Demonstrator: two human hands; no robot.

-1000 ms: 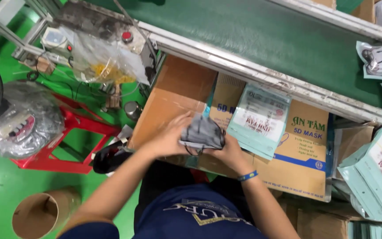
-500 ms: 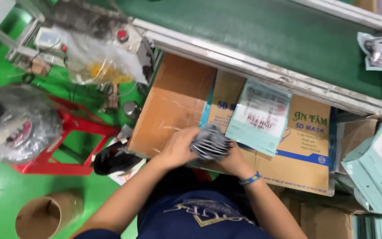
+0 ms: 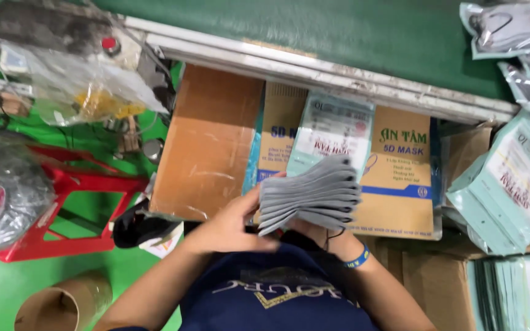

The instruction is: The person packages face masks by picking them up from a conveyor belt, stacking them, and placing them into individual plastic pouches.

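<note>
A fanned stack of grey face masks (image 3: 311, 197) is gripped in both hands just above my lap. My left hand (image 3: 231, 222) closes on the stack's left edge. My right hand (image 3: 314, 232) supports it from underneath and is mostly hidden by the masks; a blue wristband shows on that wrist. Right behind the stack a pale teal flat pouch (image 3: 332, 132) lies on a brown cardboard box (image 3: 207, 141).
A green conveyor belt (image 3: 314, 30) with a metal rail runs across the top. Bagged masks (image 3: 504, 27) lie at its right end. A pile of teal pouches (image 3: 510, 184) sits at right. At left are a red stool (image 3: 62, 184), plastic bags, and a cardboard tube (image 3: 62, 303).
The grey masks have been lifted and spread into a fan. The view has shifted closer to the boxes and the hands.
</note>
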